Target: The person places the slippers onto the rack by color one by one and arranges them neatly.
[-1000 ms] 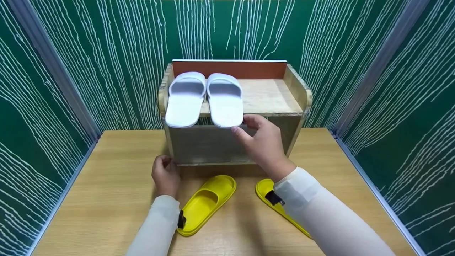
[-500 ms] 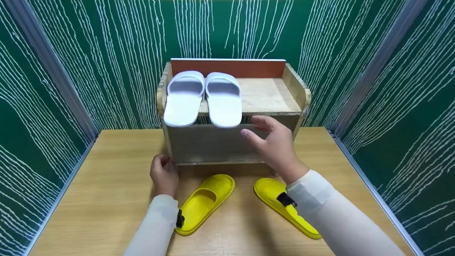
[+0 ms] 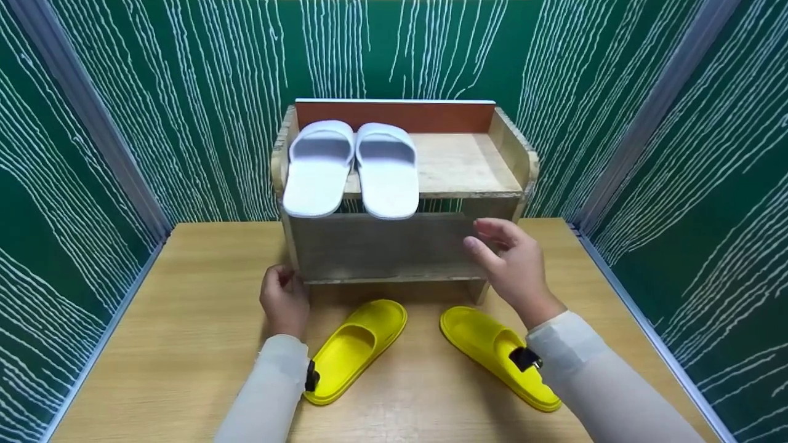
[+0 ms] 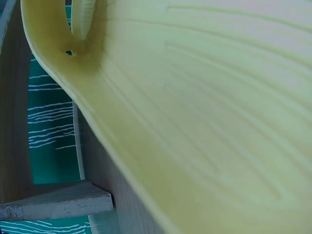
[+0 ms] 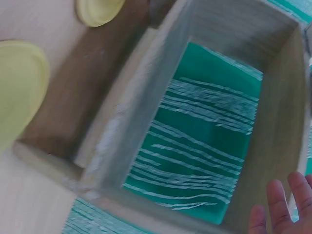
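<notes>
Two white slippers (image 3: 387, 178) sit side by side on the left of the wooden shoe rack's (image 3: 474, 165) top shelf, heels overhanging its front edge. My left hand (image 3: 284, 303) holds the rack's lower left corner with curled fingers. In front of the rack's right part, my right hand (image 3: 514, 264) is in the air, thumb and fingers apart with nothing between them. On the table lie two yellow slippers, the left one (image 3: 357, 351) beside my left wrist and the right one (image 3: 486, 344) partly under my right forearm. The left wrist view is mostly yellow slipper (image 4: 204, 122).
The rack's lower, slanted shelf (image 3: 381, 249) faces me. Bare shelf shows right of the white slippers. Green walls (image 3: 221, 111) with white drip lines enclose the wooden table (image 3: 184, 344) at the back and both sides.
My right hand has let go of the right white slipper's heel and moved right and down, away from it. The white slippers and my left hand stay where they were.
</notes>
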`<state>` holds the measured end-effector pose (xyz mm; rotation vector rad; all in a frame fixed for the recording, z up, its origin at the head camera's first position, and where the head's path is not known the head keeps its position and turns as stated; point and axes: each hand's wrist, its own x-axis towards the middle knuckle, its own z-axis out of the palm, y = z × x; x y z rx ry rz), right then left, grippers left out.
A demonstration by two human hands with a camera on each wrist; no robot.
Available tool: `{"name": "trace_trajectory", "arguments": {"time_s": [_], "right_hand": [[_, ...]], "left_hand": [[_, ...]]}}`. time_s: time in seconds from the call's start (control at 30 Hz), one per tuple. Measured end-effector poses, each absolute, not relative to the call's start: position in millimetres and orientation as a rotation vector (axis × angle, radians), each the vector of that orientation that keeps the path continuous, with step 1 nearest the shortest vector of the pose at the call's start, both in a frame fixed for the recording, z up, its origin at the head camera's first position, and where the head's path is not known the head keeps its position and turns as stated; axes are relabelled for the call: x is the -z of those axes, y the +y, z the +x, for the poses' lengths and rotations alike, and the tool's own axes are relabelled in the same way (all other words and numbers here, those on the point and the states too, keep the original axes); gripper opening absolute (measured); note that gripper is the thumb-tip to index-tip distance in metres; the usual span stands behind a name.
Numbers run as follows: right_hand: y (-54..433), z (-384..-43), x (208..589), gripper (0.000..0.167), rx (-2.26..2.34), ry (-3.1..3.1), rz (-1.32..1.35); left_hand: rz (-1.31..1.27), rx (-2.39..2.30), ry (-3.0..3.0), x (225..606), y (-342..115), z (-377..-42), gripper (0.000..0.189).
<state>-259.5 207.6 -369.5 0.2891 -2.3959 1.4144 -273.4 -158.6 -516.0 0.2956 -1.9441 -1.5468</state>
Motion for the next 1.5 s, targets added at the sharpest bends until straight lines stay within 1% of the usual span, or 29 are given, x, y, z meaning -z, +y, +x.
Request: {"name": "trace_trajectory", "arguments": {"time_s": [0.2, 0.4, 0.8, 1.1, 1.33, 1.5], "right_hand": [[226, -263, 391, 0.047, -1.409, -2.384, 0.188], [242, -269, 413, 0.049, -1.402, -2.403, 0.027], [256, -287, 458, 0.041, -1.506, -2.395, -0.166], [255, -298, 471, 0.034, -1.601, -2.415, -0.288], [251, -302, 485, 0.024, -1.547, -2.34, -0.242], [249, -303, 489, 0.02, -1.542, -2.324, -0.281]], "left_hand": [[0.291, 1.522, -1.921, 516, -159, -275, 0.01], [0.289, 1.502, -1.909, 516, -160, -277, 0.008], [0.327, 1.512, -1.927, 516, -160, -276, 0.008], [0.323, 1.508, -1.941, 515, -160, -276, 0.008], [0.32, 1.516, -1.917, 515, -161, -277, 0.011], [0.35, 1.549, -1.922, 511, -161, -275, 0.01]]}}
